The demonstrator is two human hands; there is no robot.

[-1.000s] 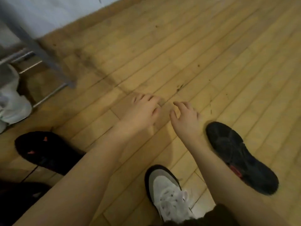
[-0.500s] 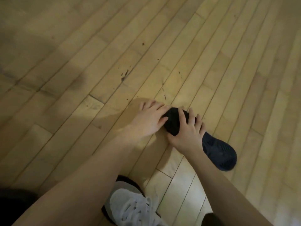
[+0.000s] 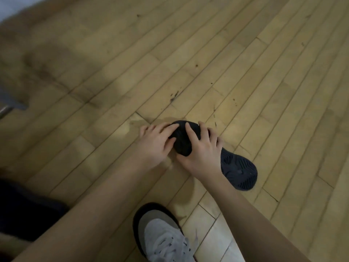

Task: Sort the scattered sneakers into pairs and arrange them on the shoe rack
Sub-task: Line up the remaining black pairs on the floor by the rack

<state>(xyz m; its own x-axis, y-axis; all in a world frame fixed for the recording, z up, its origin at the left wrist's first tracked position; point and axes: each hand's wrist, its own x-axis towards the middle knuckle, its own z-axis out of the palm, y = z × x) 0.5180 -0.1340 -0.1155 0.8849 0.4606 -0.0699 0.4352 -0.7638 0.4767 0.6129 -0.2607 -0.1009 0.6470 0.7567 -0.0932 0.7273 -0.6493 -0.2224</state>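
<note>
Two sneakers in sight. One black sneaker (image 3: 222, 154), sole up, on the wood floor (image 3: 207, 53). One grey and white sneaker (image 3: 162, 237) with laces, at the bottom edge. Two hands: one left hand (image 3: 156, 142), one right hand (image 3: 202, 150), both on the black one. One grey metal piece (image 3: 9, 103) at the left edge. One dark shape (image 3: 24, 208) at lower left, too blurry to tell.

A shoe (image 3: 234, 163) lies sole up on the floor (image 3: 207, 53), a little right of the middle. The right hand (image 3: 203, 150) sits on top of it, and the left hand (image 3: 156, 142) touches its upper end from the left. Another shoe (image 3: 162, 237) sits at the bottom middle, between both arms. A metal leg (image 3: 11, 103) stands at the left edge.
</note>
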